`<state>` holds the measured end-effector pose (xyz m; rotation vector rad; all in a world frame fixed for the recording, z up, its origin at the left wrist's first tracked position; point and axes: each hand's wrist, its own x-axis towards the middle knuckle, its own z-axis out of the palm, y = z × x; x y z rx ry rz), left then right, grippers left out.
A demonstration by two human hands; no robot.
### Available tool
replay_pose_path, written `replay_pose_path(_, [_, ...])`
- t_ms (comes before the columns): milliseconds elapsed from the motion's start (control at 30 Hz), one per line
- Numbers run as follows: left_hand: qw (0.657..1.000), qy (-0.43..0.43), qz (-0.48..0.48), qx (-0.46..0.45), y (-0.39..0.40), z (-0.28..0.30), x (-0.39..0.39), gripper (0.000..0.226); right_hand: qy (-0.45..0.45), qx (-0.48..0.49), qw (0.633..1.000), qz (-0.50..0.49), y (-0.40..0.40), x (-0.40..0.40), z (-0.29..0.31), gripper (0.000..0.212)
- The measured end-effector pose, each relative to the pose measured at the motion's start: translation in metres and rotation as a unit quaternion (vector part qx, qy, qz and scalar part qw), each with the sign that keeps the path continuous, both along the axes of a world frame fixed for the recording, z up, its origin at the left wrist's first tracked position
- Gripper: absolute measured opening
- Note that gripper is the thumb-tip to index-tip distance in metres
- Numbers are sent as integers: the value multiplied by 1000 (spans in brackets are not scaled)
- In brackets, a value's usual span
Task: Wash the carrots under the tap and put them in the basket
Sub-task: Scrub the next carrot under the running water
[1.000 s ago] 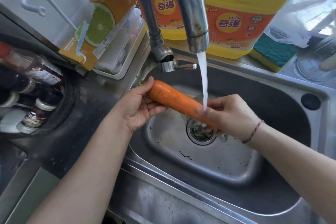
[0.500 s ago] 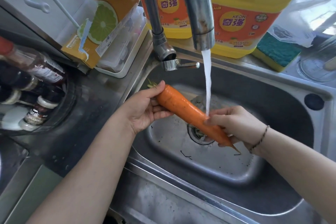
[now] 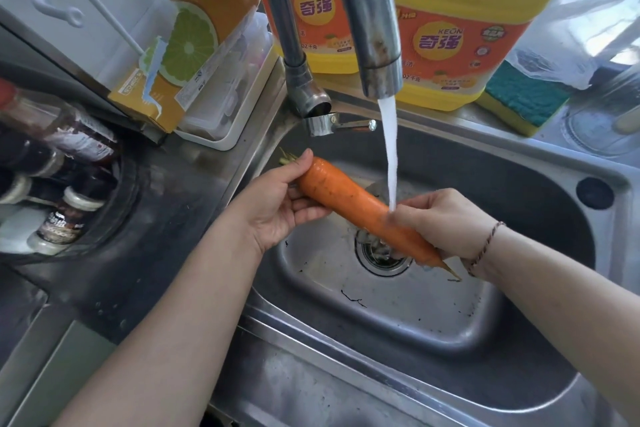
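Two hands are gripping one carrot (image 3: 349,199) over the sink (image 3: 519,163): left hand (image 3: 277,208) holding its top, right hand (image 3: 446,222) rubbing under tap (image 3: 367,21) water. Next, it probably needs turning.

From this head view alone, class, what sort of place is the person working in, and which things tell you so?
Most likely a home kitchen. A steel sink sits under a running tap, big yellow detergent jugs and a sponge stand behind it, and sauce bottles lie to the left.

A steel counter (image 3: 180,191) carries yellow detergent jugs (image 3: 460,10), a sponge (image 3: 519,97) and sauce bottles (image 3: 65,218).
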<state>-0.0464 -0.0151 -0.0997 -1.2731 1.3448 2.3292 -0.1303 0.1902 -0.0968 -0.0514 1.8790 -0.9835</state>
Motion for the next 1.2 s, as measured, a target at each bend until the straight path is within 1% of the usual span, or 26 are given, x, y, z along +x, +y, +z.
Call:
replay_pose_path(67, [1000, 0, -6, -1, 0, -1, 0, 35, 3, 6, 1000, 0, 0, 0, -3, 9])
replay_pose_path(200, [1000, -2, -3, 2, -2, -1, 0, 36, 4, 9, 1000, 21, 2, -1, -2, 4])
replay_pose_path(233, [1000, -2, -4, 3, -2, -1, 0, 34, 1, 12, 1000, 22, 1, -2, -2, 5])
replay_pose_path(333, [1000, -3, -10, 0, 1, -2, -1, 32, -6, 21, 1000, 6, -2, -2, -4, 23])
replay_pose_path(433, [1000, 0, -4, -1, -4, 0, -1, 32, -6, 5, 1000, 8, 1, 1, -10, 12])
replay_pose_path(567, [1000, 0, -5, 3, -9, -2, 0, 38, -88, -41, 995, 19, 11, -4, -17, 32])
replay_pose_path(667, [1000, -3, -11, 6, -9, -4, 2, 40, -141, -72, 987, -11, 11, -5, -20, 50])
replay_pose_path(700, [1000, -2, -13, 11, -8, -3, 2, 43, -156, -85, 984, -23, 9, -4, -21, 53])
replay_pose_path(833, [999, -3, -25, 35, -5, -4, 1, 51, -198, -136, 969, -55, 4, 1, -22, 42])
replay_pose_path(933, [999, -12, -17, 31, -8, -3, -1, 57, -216, -172, 960, -34, 12, -3, -21, 42])
replay_pose_path(967, [999, -19, -18, 23, -10, -3, -1, 56, -208, -171, 963, -9, 15, -4, -18, 44])
replay_pose_path(1000, [999, -27, -20, 9, -10, -4, -1, 54, -180, -156, 971, 24, 17, -5, -17, 44])
replay_pose_path(1067, [998, -43, -32, -23, -6, -5, -2, 54, -69, -109, 988, 90, 16, -5, -13, 35])
replay_pose_path(1100, [998, -43, -35, -33, -2, -6, -4, 56, -19, -89, 990, 105, 13, -5, -12, 31])
replay_pose_path(1133, [998, -34, -37, -36, 1, -6, -5, 59, -5, -86, 991, 104, 11, -6, -11, 31])
replay_pose_path(1167, [998, -22, -37, -35, 3, -6, -6, 59, -34, -107, 990, 89, 11, -6, -10, 34])
replay_pose_path(1200, [999, -5, -36, -30, 3, -5, -7, 55, -94, -139, 983, 69, 13, -8, -10, 38])
